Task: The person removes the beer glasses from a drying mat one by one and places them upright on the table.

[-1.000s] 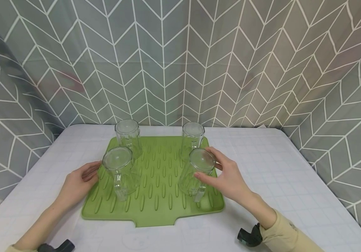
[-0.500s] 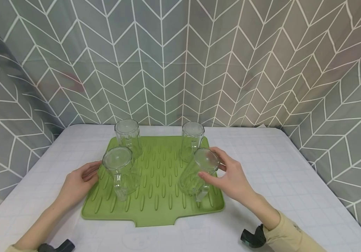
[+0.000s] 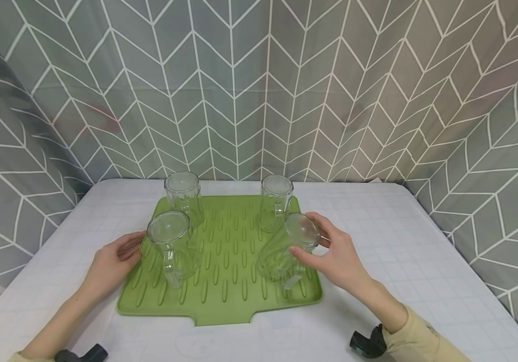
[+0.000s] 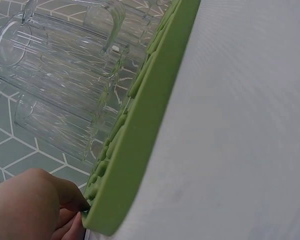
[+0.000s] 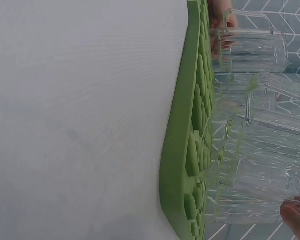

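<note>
On the green ribbed drying mat (image 3: 222, 301) several clear glass mugs stand upside down. My right hand (image 3: 342, 256) grips the front right glass mug (image 3: 274, 256) near its base, thumb on the near side and fingers behind. That mug leans to the right, its lower rim at the mat; the right wrist view shows the lean too, with right fingertips (image 5: 295, 215) at the base end. My left hand (image 3: 111, 261) pinches the mat's left edge, as the left wrist view shows. Nearest it is the front left mug (image 3: 173, 251), handle toward me.
Two more mugs stand at the back of the mat, a left one (image 3: 184, 198) and a right one (image 3: 277, 201) close behind the tilted mug. A white cloth (image 3: 399, 241) covers the table. A grey patterned curtain (image 3: 249, 100) hangs behind and at both sides.
My right hand has shifted a little to the right, tipping the front right mug's base further that way. The left hand and the other mugs have stayed put.
</note>
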Demonstrator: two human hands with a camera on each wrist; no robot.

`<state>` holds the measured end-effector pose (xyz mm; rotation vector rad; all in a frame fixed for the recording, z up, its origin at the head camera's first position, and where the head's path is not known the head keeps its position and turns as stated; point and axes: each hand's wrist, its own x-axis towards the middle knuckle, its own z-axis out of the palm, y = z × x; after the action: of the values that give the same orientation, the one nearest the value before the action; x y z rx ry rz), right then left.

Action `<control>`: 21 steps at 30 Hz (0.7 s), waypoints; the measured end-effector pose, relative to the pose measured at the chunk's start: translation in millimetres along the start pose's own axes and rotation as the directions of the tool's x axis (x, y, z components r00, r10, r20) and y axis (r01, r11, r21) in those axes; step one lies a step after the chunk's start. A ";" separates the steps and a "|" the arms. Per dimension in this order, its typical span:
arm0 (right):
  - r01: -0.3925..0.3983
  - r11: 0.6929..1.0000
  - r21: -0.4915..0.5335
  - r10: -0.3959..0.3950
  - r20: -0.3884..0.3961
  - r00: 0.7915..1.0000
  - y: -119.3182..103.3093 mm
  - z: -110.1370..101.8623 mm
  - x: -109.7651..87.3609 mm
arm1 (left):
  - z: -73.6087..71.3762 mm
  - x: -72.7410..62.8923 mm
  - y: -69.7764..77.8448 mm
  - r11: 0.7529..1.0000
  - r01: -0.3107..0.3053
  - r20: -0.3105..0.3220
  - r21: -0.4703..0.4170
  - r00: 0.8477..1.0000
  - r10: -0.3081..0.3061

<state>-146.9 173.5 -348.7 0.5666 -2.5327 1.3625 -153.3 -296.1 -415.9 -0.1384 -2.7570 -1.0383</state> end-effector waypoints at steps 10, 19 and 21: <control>-0.038 0.999 0.006 0.038 -0.013 0.999 5.7 -6.6 -5.2 | 0.5 0.0 -2.3 1.000 -0.006 -0.008 0.012 1.000 0.006; -0.070 0.997 0.027 0.070 0.000 0.998 7.5 -11.9 -8.4 | 1.0 0.1 -2.9 1.000 -0.009 -0.010 0.012 1.000 0.009; -0.075 0.997 0.028 0.074 0.003 0.997 7.7 -13.2 -9.0 | 1.2 0.1 -2.8 1.000 -0.004 -0.004 0.008 1.000 0.004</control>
<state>-142.0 190.5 -350.4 0.4835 -2.5646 1.4248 -154.0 -297.4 -418.5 -0.1405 -2.7559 -1.0257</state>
